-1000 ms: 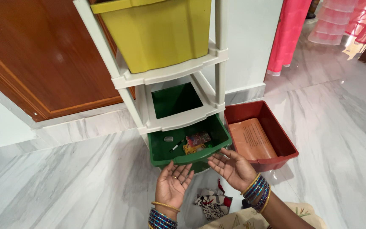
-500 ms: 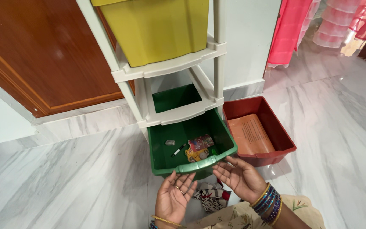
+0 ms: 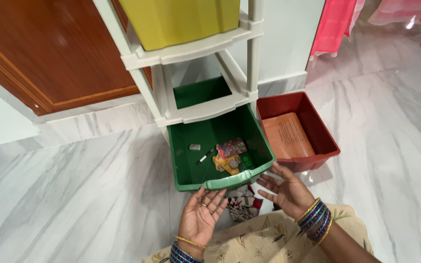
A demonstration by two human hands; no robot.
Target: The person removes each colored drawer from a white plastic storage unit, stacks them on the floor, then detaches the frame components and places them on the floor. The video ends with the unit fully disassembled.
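Observation:
A green plastic drawer (image 3: 186, 168) is pulled far out of the bottom level of a white plastic rack (image 3: 205, 109). Inside lie a small grey piece (image 3: 195, 146), a black-and-white pen (image 3: 204, 156) and colourful small packets (image 3: 229, 155). My left hand (image 3: 200, 214) is palm up just under the drawer's front lip (image 3: 225, 181), fingers apart, holding nothing. My right hand (image 3: 288, 190) is palm up beside the drawer's right front corner, fingers spread, also holding nothing. Both wrists wear bangles.
A red bin (image 3: 327, 141) with an orange sheet (image 3: 287, 136) stands on the marble floor right of the rack. A yellow drawer (image 3: 181, 19) sits above. A wooden door (image 3: 49, 53) is at left, pink cloth (image 3: 334, 24) at back right, patterned cloth (image 3: 242, 202) below the drawer.
The green drawer has slid further out of the rack toward me. Both hands have drawn back with it, staying at its front lip, and the view has tilted down.

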